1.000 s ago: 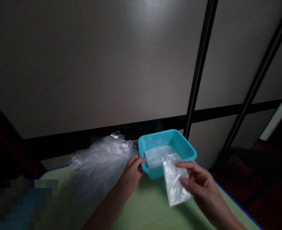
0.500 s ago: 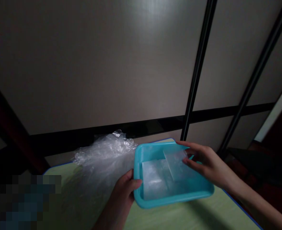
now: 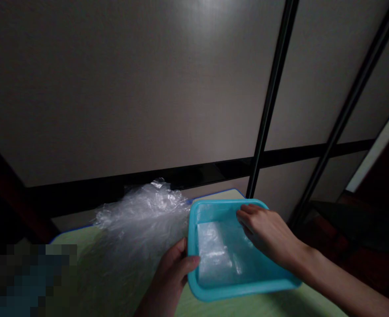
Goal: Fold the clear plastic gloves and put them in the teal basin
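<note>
My left hand [image 3: 177,268] grips the left rim of a turquoise plastic tray [image 3: 243,294], thumb over the edge and fingers beneath. Clear, shiny flat plastic bags [image 3: 214,255] lie inside, mostly on the left side. Over the tray's right part, my right hand [image 3: 267,231] is closed with its back toward me and its fingertips curled down. Whatever is between those fingers is hidden by the hand.
A crumpled heap of clear plastic film [image 3: 144,215] lies left of the tray on a pale green table [image 3: 115,286] with a blue edge. Grey wardrobe panels [image 3: 141,97] with black strips rise directly behind. A dark low object [image 3: 356,229] stands at right.
My right hand has turned over, from pinching a clear bag raised above the others to curled downward; that raised bag no longer shows. The tray has shifted slightly toward me and right.
</note>
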A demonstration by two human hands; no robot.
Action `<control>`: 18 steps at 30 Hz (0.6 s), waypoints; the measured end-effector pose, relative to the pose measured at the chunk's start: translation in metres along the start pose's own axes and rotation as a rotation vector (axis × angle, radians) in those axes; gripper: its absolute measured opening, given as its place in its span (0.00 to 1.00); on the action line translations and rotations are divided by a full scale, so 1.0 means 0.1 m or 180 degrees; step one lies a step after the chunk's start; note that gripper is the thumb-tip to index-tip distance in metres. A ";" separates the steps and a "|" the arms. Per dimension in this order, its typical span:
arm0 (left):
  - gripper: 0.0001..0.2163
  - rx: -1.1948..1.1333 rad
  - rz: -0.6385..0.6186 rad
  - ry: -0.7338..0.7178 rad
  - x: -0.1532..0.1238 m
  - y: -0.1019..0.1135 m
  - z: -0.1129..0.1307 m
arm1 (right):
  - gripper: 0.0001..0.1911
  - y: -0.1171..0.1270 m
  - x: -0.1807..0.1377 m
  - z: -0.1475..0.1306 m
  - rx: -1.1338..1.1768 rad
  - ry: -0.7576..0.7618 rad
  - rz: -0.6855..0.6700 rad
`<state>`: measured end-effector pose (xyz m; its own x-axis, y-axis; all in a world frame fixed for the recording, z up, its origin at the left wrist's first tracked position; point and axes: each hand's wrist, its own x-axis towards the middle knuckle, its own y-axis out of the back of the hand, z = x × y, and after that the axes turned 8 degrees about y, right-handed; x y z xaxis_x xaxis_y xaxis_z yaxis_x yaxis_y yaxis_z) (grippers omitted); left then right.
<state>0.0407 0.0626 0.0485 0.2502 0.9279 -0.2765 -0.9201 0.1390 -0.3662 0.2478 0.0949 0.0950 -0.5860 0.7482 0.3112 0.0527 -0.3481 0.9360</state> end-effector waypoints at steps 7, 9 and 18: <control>0.13 -0.0192 -0.0208 0.0029 -0.01 0.01 -0.05 | 0.13 -0.21 0.04 -0.09 0.0237 0.0382 -0.0812; 0.13 -0.0226 -0.0194 0.0055 -0.02 -0.01 -0.04 | 0.16 -0.28 -0.01 -0.04 0.0546 0.0444 -0.0736; 0.11 -0.0125 -0.0073 0.0032 -0.04 -0.05 -0.02 | 0.15 -0.23 -0.05 0.04 0.0897 0.0431 -0.1072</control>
<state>0.0445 0.0578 0.0500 0.2744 0.9211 -0.2764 -0.9016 0.1464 -0.4071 0.2533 0.1014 0.0729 -0.7076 0.7062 -0.0248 0.0479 0.0830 0.9954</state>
